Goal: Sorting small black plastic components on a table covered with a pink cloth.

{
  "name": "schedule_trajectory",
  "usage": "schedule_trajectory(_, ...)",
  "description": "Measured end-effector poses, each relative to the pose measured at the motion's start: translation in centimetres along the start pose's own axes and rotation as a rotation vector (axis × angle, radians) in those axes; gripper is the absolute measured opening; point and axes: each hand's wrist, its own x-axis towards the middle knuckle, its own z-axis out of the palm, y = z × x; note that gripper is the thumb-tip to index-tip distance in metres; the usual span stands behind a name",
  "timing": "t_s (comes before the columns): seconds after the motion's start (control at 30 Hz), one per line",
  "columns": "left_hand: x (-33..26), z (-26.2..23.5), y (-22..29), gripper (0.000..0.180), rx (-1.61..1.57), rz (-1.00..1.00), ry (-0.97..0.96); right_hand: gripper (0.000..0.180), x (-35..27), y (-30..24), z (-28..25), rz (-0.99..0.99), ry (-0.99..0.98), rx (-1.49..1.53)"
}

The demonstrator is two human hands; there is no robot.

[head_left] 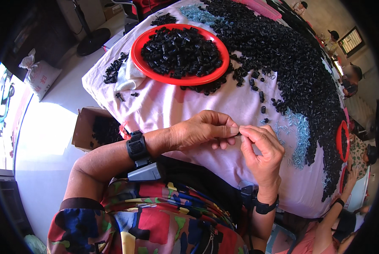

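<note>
My left hand (204, 130) and my right hand (263, 149) meet over the near edge of the cloth-covered table. Both pinch a small black part (239, 134) between thumb and fingertips; the fingers hide most of it, so its exact shape cannot be told. Beyond my hands a red round tray (137, 63) is heaped with short black plastic pieces (179, 53). Close past my right hand, a few loose black pieces (262, 97) lie in a line on the cloth, with clear bluish small parts (300, 137) scattered to the right.
A large pile of black pieces (278, 46) covers the table's far and right side. An open cardboard box (83, 129) with black parts stands left of the table. A white sack (41, 78) and fan base (93, 41) are on the floor. Other people (352, 78) sit along the right.
</note>
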Motion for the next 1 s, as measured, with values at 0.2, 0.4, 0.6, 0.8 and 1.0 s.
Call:
schedule_trajectory(0.2,0.0,0.4,-0.1,0.023,-0.026,-0.001,0.028,0.027,-0.1,-0.1,0.0,-0.038,-0.008,-0.001)
schedule_trajectory(0.4,-0.3,0.5,-0.1,0.024,0.015,0.012,0.055,0.021,-0.2,-0.2,-0.3,0.062,-0.025,0.107)
schedule_trajectory(0.6,-0.2,0.5,-0.6,0.023,0.011,0.061,0.033,0.019,-0.3,-0.4,-0.8,0.200,-0.079,0.195)
schedule_trajectory(0.8,-0.3,0.8,-0.4,0.023,0.068,0.083,0.050,0.017,-0.5,-0.6,-0.7,0.305,-0.087,0.242)
schedule_trajectory(1.0,0.1,0.1,-1.1,0.023,-0.006,0.114,0.000,0.017,-0.7,-0.7,-0.3,0.426,-0.038,0.265)
